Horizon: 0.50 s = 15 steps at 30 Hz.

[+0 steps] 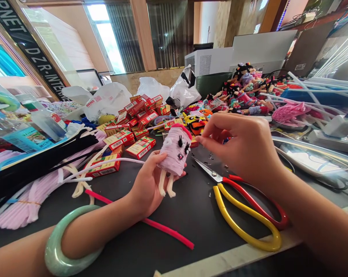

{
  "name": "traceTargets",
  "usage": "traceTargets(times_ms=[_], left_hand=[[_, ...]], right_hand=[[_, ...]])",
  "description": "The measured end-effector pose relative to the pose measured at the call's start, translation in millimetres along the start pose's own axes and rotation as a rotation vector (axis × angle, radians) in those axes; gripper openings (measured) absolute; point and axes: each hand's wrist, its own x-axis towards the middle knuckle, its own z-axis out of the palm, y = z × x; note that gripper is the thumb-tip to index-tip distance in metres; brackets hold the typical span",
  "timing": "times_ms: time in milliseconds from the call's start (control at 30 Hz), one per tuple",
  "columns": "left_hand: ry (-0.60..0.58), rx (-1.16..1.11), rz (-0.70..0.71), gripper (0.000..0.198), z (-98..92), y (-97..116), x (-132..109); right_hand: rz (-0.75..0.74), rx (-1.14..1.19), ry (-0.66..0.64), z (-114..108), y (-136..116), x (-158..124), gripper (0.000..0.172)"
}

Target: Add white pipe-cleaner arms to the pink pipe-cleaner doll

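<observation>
My left hand (146, 184) grips a small lilac pipe-cleaner doll (176, 152) from behind. The doll stands upright, with a pink top edge, black eyes and two cream legs hanging down. A white pipe cleaner (104, 164) trails from it to the left. My right hand (240, 144) hovers just right of the doll's face, thumb and forefinger pinched together; what they pinch is too small to make out. A green bangle (58, 246) sits on my left wrist. Scissors (243, 207) with one red and one yellow handle lie under my right hand.
A pink pipe cleaner (159, 227) lies on the black mat (191, 215). Several red boxes (133, 130) are heaped behind. Black and lilac pipe-cleaner bundles (32, 181) lie left. Finished dolls (243, 92) and white rods (312, 96) crowd the back right.
</observation>
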Motion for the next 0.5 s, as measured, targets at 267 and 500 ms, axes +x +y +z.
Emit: traceTargets(times_ms=[267, 500], left_hand=[[0.023, -0.014, -0.018, 0.023, 2.2, 1.5, -0.9], [0.024, -0.032, -0.014, 0.019, 2.9, 1.7, -1.9]], right_hand=[[0.022, 0.058, -0.010, 1.7, 2.4, 0.8, 0.022], [0.027, 0.023, -0.034, 1.2, 0.6, 0.1, 0.025]])
